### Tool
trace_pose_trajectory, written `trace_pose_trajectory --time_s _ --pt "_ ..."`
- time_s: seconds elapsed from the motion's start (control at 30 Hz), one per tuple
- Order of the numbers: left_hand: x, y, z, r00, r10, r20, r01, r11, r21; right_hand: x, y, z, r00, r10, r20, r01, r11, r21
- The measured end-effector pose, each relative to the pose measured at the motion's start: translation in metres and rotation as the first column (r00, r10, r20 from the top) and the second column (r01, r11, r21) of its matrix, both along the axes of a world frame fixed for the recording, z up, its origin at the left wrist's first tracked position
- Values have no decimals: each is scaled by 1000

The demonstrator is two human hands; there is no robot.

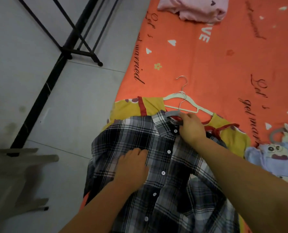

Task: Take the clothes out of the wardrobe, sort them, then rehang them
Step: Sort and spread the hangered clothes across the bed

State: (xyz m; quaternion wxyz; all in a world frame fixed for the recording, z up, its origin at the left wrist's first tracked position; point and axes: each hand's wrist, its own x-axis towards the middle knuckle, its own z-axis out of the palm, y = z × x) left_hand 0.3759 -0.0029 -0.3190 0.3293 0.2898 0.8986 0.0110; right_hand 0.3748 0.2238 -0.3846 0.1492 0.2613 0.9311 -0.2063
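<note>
Plaid shirt point(165, 174) lies lengthwise, collar and grey hanger point(173, 113) pointing away.

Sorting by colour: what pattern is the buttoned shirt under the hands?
Black, grey and white plaid; the shirt shows best in the head view.

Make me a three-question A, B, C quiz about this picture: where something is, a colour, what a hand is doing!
1. Where is the pink top? A floor B orange sheet C rack
2. What colour is the garment under the plaid shirt? A yellow B green C white
3. The left hand is: A lying on the shirt B holding a button C raised
Answers: 1 B, it lies at the sheet's far end. 2 A, yellow shows beyond the shirt. 3 A, it rests on the plaid; the right hand holds the hanger.
</note>
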Motion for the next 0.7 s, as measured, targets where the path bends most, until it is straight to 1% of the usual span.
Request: trace_pose_trajectory --time_s 0.17,0.3,0.43,0.57,0.7 --pt "-3 3 -22 999 20 44 -20 1000 -3 -13 7 -36 997 -78 22 77 996 46" --pt "-2 2 -26 998 17 53 -17 1000 -2 -14 8 -37 992 -103 -68 110 989 102" --pt "-3 6 -15 999 39 3 -39 997 72 2 6 -14 979 -45 -198 63 994 85" --pt "3 13 12 997 61 -45 -52 981 188 35 -10 24 956 57 -286 -22 992 125" --pt "9 20 53 986 59 -154 -15 963 270 68 -38 69 926 72 -370 -5 984 181"
